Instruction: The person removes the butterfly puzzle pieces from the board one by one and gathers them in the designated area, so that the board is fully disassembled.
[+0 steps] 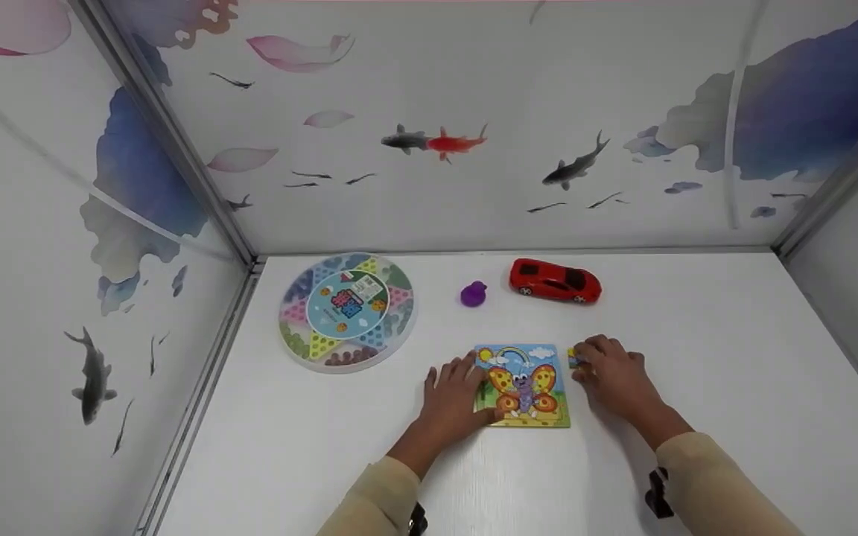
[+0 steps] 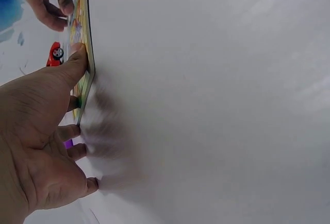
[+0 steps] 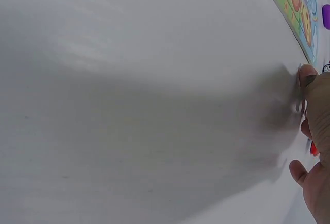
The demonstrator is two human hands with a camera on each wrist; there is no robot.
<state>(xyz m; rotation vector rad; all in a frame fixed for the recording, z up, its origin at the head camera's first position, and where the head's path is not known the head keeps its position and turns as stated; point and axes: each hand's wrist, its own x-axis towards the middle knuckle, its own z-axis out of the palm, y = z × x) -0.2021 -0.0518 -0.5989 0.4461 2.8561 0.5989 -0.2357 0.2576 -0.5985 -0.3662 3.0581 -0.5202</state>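
White tabletop used as flat support for all. Round game board set far left, apparently kept clear of hands. Square butterfly puzzle laid flat, centred between both hands. Puzzle touched by left hand, fingers spread along left edge, thumb laid over near edge, apparently for steadying. Red toy car, then purple toy, placed beyond puzzle, untouched. Small yellow-and-blue piece, mostly hidden, pinched narrowly by right hand just beside puzzle's right edge, likely because it is thin.
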